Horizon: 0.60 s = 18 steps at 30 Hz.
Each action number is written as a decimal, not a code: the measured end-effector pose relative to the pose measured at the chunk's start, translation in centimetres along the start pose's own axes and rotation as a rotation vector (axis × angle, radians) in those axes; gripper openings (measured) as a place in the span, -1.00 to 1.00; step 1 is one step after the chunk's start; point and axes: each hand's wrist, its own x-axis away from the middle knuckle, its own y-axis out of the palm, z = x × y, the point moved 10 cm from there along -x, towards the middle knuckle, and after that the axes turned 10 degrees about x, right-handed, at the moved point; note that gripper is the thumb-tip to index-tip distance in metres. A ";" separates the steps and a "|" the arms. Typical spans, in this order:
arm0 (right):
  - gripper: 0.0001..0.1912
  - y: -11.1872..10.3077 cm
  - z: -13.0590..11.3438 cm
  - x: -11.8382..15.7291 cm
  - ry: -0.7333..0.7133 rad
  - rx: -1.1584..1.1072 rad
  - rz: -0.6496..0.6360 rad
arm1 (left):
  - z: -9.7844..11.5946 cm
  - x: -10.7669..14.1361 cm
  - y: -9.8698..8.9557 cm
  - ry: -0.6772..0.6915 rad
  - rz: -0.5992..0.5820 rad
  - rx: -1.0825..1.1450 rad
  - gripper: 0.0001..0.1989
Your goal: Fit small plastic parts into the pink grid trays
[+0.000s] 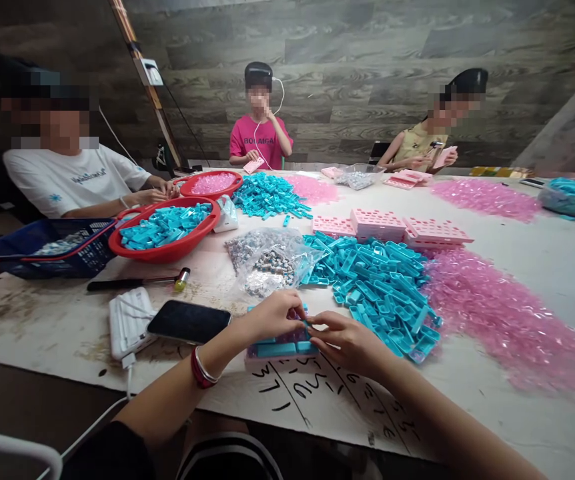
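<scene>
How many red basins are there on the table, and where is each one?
2. The nearer red basin, with blue pieces, stands beside the dark blue basket; the farther red basin, with pink pieces, is just behind it.

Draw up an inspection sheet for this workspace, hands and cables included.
Surface: white tabletop, brown stains at left, handwritten digits along near edge.
Parts: pink tray bearing blue blocks; beyond it, loose blue pile, pink pile, clear bag of small parts.
Clutter: phone, white power bank, hammer, left of the tray.
Hands: left hand and right hand meet over the tray; grip unclear.
Cables: white cable from power bank over near edge.
Surroundings: three people at the table, wood-pattern wall behind.
Spilled liquid: nothing seen.
</scene>
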 end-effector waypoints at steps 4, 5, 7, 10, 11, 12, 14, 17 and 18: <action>-0.74 -0.2 0.0 -0.2 0.028 -0.042 0.019 | -0.7 -0.1 0.1 -0.033 0.007 0.055 -0.97; -0.74 -0.3 0.0 -0.3 0.034 -0.061 0.023 | -0.8 -0.1 0.2 -0.042 0.008 0.072 -0.97; -0.73 -0.6 0.0 -0.3 0.046 -0.100 0.036 | -1.2 -0.1 0.3 -0.059 0.009 0.109 -0.96; -0.73 -0.9 0.1 -0.4 0.063 -0.153 0.059 | -1.5 -0.1 0.4 -0.087 0.012 0.156 -0.96; -0.73 -1.0 0.1 -0.4 0.060 -0.158 0.066 | -1.6 -0.1 0.5 -0.096 0.010 0.167 -0.95; -0.73 -1.1 0.1 -0.4 0.055 -0.153 0.073 | -1.7 -0.2 0.5 -0.102 0.005 0.176 -0.95; -0.75 -1.0 0.1 -0.4 0.049 -0.132 0.086 | -1.8 -0.2 0.6 -0.105 -0.005 0.186 -0.95; -0.76 -0.7 0.6 -0.2 0.079 -0.135 0.084 | -1.5 -0.3 0.4 -0.107 -0.002 0.159 -0.95; -0.77 -0.7 0.7 -0.1 0.090 -0.144 0.083 | -1.3 -0.2 0.3 -0.110 -0.002 0.138 -0.95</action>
